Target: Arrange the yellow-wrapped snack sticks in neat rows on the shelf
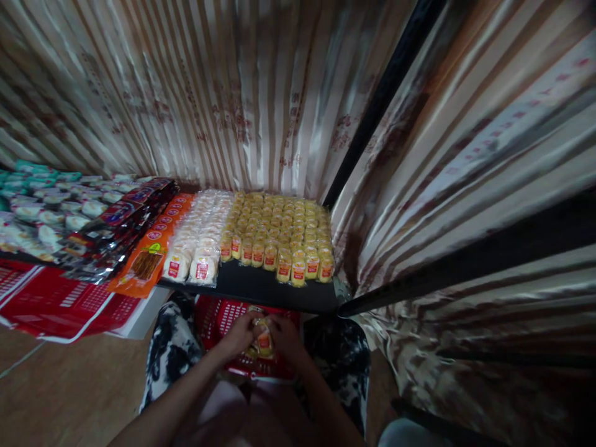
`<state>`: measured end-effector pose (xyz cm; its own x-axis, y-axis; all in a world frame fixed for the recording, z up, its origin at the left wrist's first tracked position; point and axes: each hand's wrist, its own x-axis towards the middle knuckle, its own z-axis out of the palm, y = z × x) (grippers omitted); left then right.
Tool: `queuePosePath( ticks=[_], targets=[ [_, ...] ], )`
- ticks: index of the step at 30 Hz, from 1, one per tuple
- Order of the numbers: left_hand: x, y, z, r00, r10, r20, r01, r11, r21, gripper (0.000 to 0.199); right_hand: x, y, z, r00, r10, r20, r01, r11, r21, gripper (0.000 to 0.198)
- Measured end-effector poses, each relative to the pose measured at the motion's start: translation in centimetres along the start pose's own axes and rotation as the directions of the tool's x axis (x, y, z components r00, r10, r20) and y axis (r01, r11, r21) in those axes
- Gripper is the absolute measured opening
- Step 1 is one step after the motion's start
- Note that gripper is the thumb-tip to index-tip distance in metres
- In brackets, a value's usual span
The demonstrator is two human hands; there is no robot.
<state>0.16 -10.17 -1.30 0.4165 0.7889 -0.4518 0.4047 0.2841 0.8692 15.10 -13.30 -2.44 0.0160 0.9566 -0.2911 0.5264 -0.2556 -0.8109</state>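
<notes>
Over a red basket [212, 320] between the knees, my left hand [239, 335] and my right hand [285, 338] come close together. Their fingers are closed on the upper part of a small yellow snack cake in a clear wrapper [264, 341] with a red and orange label. More yellow packs show partly beneath it in the basket; my hands hide the rest. Just ahead, on a black shelf [274, 292], stand rows of matching yellow wrapped cakes [279, 230]. The front row is uneven, with dark shelf showing before it.
Left along the shelf lie white round wrapped cakes [202, 236], an orange snack packet [149, 254], dark shiny packets [121, 223] and white-and-green packets [51, 198]. Another red basket [65, 304] sits lower left. Striped curtains [233, 93] hang behind; black poles [377, 105] frame the right side.
</notes>
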Motion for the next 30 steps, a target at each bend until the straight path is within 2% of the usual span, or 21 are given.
queuePosePath(
  ticks=[6,9,12,18,21,25,27,30],
  targets=[
    [-1.5,3.9,-2.5,0.988,0.139,-0.067,-0.132,0.986,0.097,0.034,-0.7,-2.3,-0.6,0.996,-0.061,-0.062,0.07,0.986,0.154,0.04],
    [-1.3,5.5,-3.3,0.976,0.198,-0.094,-0.189,0.977,0.098,0.032,-0.9,-3.4,-1.0,0.982,-0.157,-0.107,0.183,0.931,0.317,0.034],
    [-0.7,6.0,-3.5,0.973,0.21,-0.093,-0.211,0.977,-0.003,0.036,-1.1,-4.2,-1.3,0.976,-0.192,-0.102,0.217,0.866,0.45,0.035],
    [0.0,5.7,-3.0,0.961,0.235,-0.146,-0.255,0.957,-0.139,0.056,-1.1,-5.0,-1.9,0.978,-0.139,-0.155,0.199,0.84,0.504,0.038],
    [0.0,6.4,-2.9,0.958,0.25,-0.141,-0.265,0.959,-0.1,0.046,-0.6,-5.3,-2.2,0.968,-0.132,-0.212,0.222,0.844,0.489,0.038],
    [0.3,8.2,-3.1,0.935,0.308,-0.178,-0.317,0.948,-0.026,0.037,0.4,-5.7,-2.4,0.936,-0.14,-0.323,0.256,0.9,0.353,0.038],
    [0.8,9.2,-3.4,0.921,0.322,-0.22,-0.321,0.946,0.039,0.034,0.8,-5.9,-2.3,0.894,-0.145,-0.423,0.272,0.927,0.258,0.042],
    [1.9,10.3,-3.8,0.882,0.343,-0.322,-0.288,0.935,0.207,0.028,1.2,-6.0,-1.9,0.804,-0.205,-0.558,0.31,0.946,0.099,0.046]
  ],
)
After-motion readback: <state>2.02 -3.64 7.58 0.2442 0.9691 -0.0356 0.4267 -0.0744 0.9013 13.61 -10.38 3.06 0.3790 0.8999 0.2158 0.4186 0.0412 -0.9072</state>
